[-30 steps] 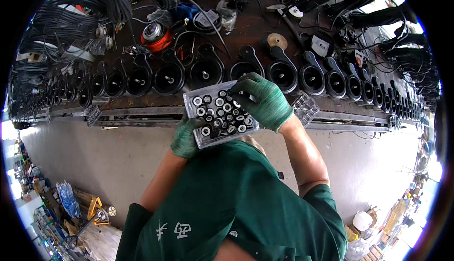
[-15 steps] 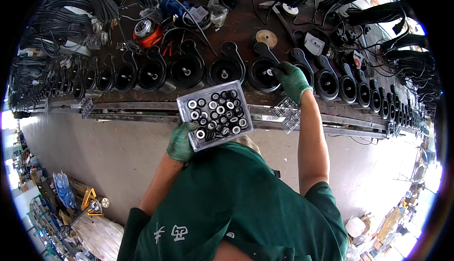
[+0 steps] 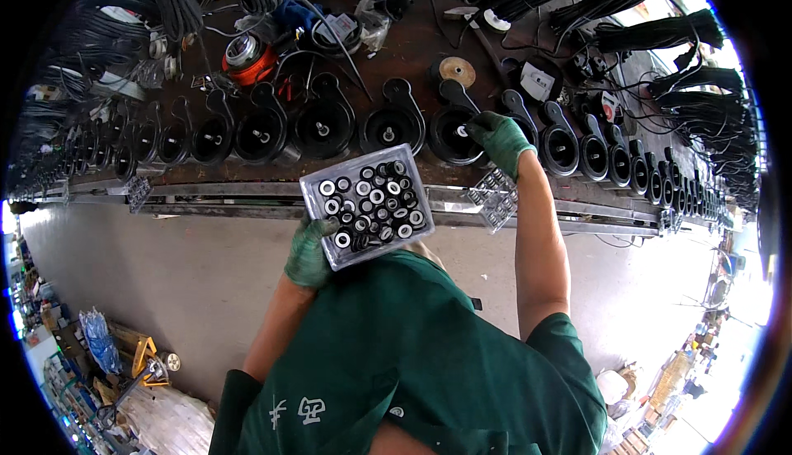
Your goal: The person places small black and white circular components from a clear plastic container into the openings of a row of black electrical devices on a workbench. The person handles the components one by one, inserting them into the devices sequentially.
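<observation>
Currently in left hand [image 3: 309,253], green-gloved: clear, rectangular, open-topped plastic box [image 3: 383,251], gripped at near left side, thumb over rim; stocked with loose small black-and-white rings [image 3: 377,197]. In right hand [image 3: 470,131], likewise green-gloved: small pale ring [image 3: 461,132], apparently pinched by fingertips, at centre of black, round, cup-shaped housing [image 3: 445,135] with curved arm. For good work, by judgement: hold box level against spills; line up ring squarely with central stud; press down straight; check for even seating before letting go; avoid nudging neighbouring housings [image 3: 403,127]. Hidden: stud under ring and fingertips; left fingers beneath box. Cannot tell: ring fully seated or merely resting. Hard to make out: farthest housings, shrunken and bent toward rim of view; clear, compartmented plastic piece [image 3: 495,199] near right forearm, contents uncertain.
</observation>
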{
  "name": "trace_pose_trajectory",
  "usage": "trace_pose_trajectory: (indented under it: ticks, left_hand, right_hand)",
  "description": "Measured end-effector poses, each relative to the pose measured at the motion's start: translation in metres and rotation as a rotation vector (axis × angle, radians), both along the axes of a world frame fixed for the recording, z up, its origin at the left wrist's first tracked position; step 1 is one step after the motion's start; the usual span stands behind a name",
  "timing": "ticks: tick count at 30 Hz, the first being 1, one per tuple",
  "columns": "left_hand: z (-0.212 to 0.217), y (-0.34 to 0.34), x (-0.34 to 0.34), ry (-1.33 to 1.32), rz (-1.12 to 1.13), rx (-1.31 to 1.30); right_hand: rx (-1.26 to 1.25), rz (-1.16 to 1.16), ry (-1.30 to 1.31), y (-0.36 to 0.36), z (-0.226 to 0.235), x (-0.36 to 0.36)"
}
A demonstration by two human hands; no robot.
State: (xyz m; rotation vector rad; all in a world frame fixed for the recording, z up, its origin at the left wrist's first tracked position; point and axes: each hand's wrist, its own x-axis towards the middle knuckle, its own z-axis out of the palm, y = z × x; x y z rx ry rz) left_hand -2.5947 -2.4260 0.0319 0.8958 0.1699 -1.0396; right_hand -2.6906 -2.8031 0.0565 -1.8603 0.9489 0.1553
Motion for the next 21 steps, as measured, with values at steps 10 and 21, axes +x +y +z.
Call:
trace_pose_trajectory:
  ticks: [10, 21]
  left_hand:
    - [-0.003, 0.013, 0.018, 0.104, -0.017, -0.089]
    - [-0.020, 0.031, 0.027, 0.204, 0.017, -0.105]
  right_hand:
    - [-0.291, 0.063, -0.007, -0.007, -0.048, -0.002]
    - [-0.503, -0.194, -0.195, 0.026, -0.031, -0.006]
